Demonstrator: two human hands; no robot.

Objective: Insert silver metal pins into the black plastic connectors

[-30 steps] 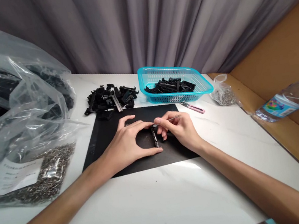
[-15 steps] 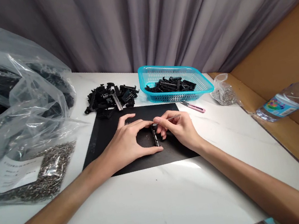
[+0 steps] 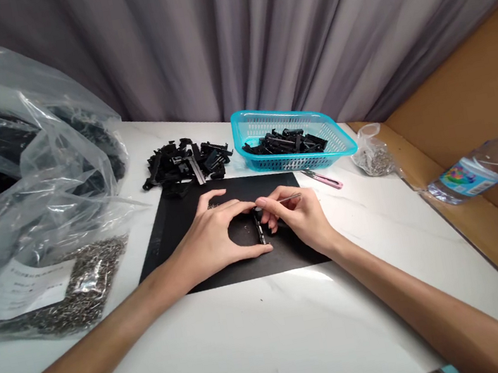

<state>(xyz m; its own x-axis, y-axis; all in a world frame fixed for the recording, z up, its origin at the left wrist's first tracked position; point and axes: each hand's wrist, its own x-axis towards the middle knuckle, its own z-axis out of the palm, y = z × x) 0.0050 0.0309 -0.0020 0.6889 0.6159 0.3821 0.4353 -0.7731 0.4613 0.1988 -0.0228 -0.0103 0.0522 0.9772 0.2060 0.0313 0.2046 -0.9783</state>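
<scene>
On a black mat (image 3: pixel 165 259), my left hand (image 3: pixel 219 233) grips a small narrow black plastic part (image 3: pixel 261 231) by its two ends, between thumb and forefinger. My right hand (image 3: pixel 295 214) is closed in a pinch on a thin metal tool (image 3: pixel 290 197), perhaps tweezers; its tip is hidden by the fingers at the far end of the part. Tiny metal pieces (image 3: pixel 212 206) lie on the mat behind my left hand, partly covered by it.
Behind the mat are a pile of black plastic parts (image 3: pixel 189 161) and a blue basket (image 3: pixel 249 164) holding more. A pink cutter (image 3: pixel 325 179) lies by it. Bags of metal pieces (image 3: pixel 88 285) stand left and a small bag (image 3: pixel 372 155) right, near a plastic bottle (image 3: pixel 473 172) and cardboard (image 3: pixel 460 72).
Both hands stay almost where they were, still on the black part and the thin tool. The whole view has shifted very slightly.
</scene>
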